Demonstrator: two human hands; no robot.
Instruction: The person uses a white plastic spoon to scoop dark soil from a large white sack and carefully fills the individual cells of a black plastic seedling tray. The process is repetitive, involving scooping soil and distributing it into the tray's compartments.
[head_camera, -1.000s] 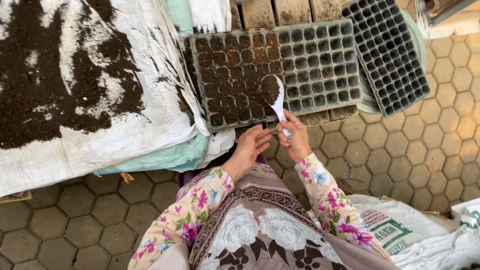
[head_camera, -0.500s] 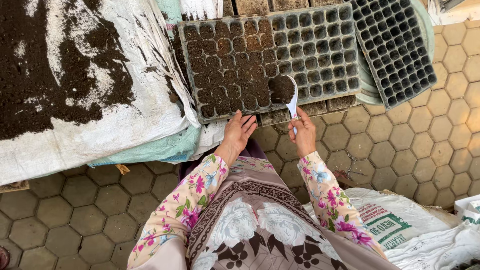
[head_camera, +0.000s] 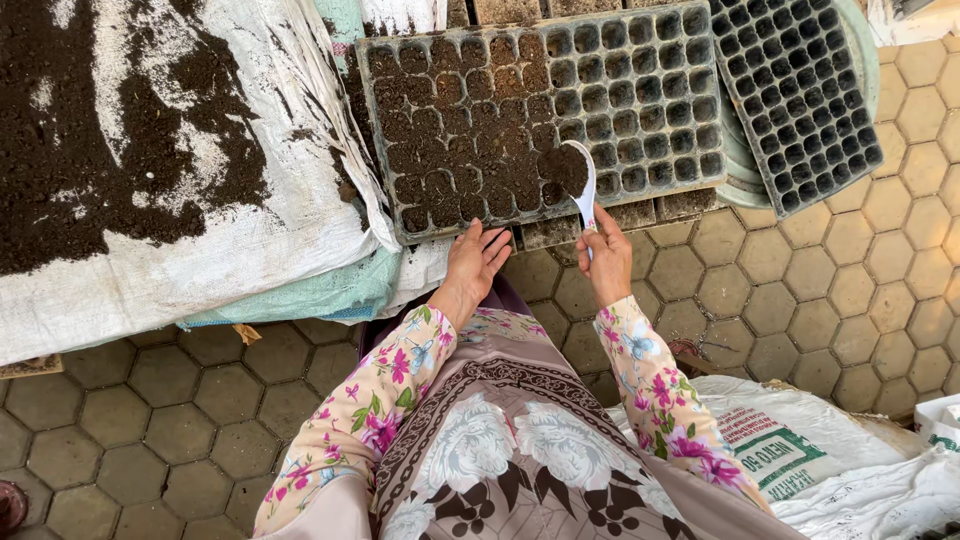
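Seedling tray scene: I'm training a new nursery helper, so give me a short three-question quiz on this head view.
1. True or false: the right hand holds a white spoon loaded with soil over the seedling tray.
2. Which part of that tray has its cells filled with soil: A) the left part, B) the right part?
3. Fill in: the left hand rests at the tray's near ____.

Key: 1 true. 2 A. 3 edge.
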